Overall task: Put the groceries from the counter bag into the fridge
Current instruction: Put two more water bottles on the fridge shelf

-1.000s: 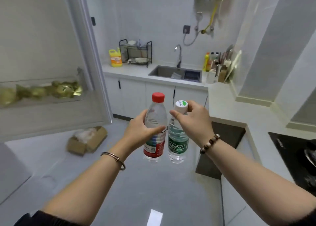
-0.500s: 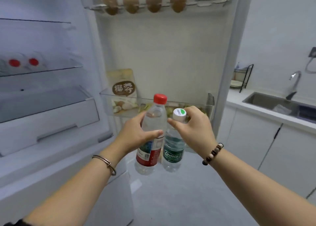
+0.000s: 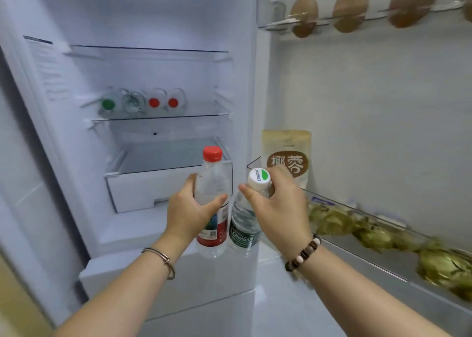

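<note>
Water bottles, two, both upright and held in the air in front of the open fridge [image 3: 153, 17], just right of its white drawer [image 3: 143, 191] and nearer the camera.

- Red-capped bottle [image 3: 213, 178]: clear, red and white label. The left hand [image 3: 190, 214] grips its middle, thumb across the front and fingers curled behind. It overlaps the drawer's right end in view.
- White-capped bottle [image 3: 242, 219]: clear, dark green label, green mark on the cap. The right hand [image 3: 278, 209] pinches it round the neck just under the cap. It hangs just right of the red-capped bottle; whether the two touch cannot be told.
- Metal bangle [image 3: 163, 257] on the left wrist and bead bracelet [image 3: 304, 252] on the right wrist, both below the drawer in view.
- Glass shelf [image 3: 163, 118]: directly above the drawer. Four lying bottles [image 3: 140, 103] rest on it with their ends facing out, showing one green cap and two red caps; the fourth end is unclear.
- Fridge door [image 3: 370, 106]: open, to the right of the drawer.
- Beige pouch [image 3: 287, 152]: stands in a door bin, right of the drawer at about its height, partly behind the right hand.
- Green vegetables [image 3: 370, 232]: blurred, lying along the same door bin, further right of the drawer.
- Brown eggs [image 3: 352, 4]: in a door rack high above the drawer and to its right.
</note>
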{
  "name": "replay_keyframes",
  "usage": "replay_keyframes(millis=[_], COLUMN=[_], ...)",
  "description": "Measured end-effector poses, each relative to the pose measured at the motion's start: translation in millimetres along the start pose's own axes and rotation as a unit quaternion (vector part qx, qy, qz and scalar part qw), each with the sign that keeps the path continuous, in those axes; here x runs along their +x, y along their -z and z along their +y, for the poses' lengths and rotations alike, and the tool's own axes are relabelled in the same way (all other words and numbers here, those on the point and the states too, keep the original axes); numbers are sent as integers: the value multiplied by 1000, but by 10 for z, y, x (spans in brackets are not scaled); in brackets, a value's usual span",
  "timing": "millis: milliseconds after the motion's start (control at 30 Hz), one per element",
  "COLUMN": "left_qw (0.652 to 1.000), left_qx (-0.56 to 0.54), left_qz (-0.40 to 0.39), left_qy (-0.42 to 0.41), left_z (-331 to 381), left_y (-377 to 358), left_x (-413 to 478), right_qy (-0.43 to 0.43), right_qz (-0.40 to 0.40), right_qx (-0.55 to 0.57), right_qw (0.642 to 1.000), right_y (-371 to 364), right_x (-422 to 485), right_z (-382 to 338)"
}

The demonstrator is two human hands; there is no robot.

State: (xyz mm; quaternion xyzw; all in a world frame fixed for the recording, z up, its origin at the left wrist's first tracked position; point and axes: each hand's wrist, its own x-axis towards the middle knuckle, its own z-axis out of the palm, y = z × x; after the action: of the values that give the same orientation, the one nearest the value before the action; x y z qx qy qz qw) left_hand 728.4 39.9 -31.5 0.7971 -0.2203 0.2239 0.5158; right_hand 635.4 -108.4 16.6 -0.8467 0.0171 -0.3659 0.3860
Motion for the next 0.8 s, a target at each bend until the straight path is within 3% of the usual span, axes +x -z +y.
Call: replay_keyframes(millis=[233,567,800], left_qw=[991,989,992], left_qx=[44,61,40], left_qz=[93,95,82], left_qy=[82,97,84], left_z=[-461,-1147,-1588], left_y=[149,441,630], left_x=[428,1431,2050], right_qy=[-1,-60,-63], right_qz=[-18,8,81], right_qx=[45,51,71], right_qw=[999,997,992], right_y=[-659,-1552,-2058], right_x=[308,869,1467], right_z=[-31,-1,-179])
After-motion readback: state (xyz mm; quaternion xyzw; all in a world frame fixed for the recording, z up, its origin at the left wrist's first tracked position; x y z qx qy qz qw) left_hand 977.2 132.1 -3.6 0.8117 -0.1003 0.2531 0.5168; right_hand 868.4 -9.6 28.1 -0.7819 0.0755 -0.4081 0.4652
